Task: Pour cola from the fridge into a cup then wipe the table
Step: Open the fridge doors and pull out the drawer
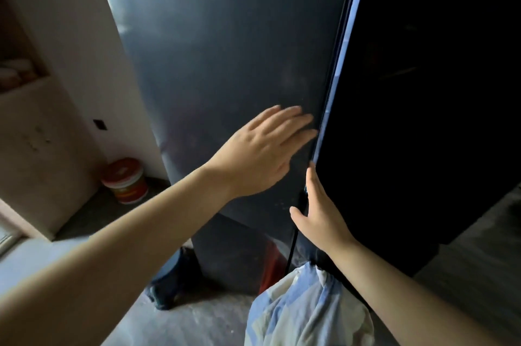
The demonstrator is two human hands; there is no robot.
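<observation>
A tall dark fridge (pixel 225 49) fills the middle of the head view, with its grey side panel facing me and its black door (pixel 423 92) to the right. My left hand (pixel 265 151) lies flat with straight fingers against the grey panel, its fingertips near the door's blue-lit edge (pixel 342 69). My right hand (pixel 318 213) sits lower, fingers straight along that same edge, with the fingertips at the gap. No cola and no cup are in view.
A red-and-white bucket (pixel 125 181) stands on the floor at the left, by a beige wall and a cabinet (pixel 36 148). A dark shoe (pixel 172 281) is at the fridge's foot. Light blue patterned cloth (pixel 307 309) shows below. The floor is grey concrete.
</observation>
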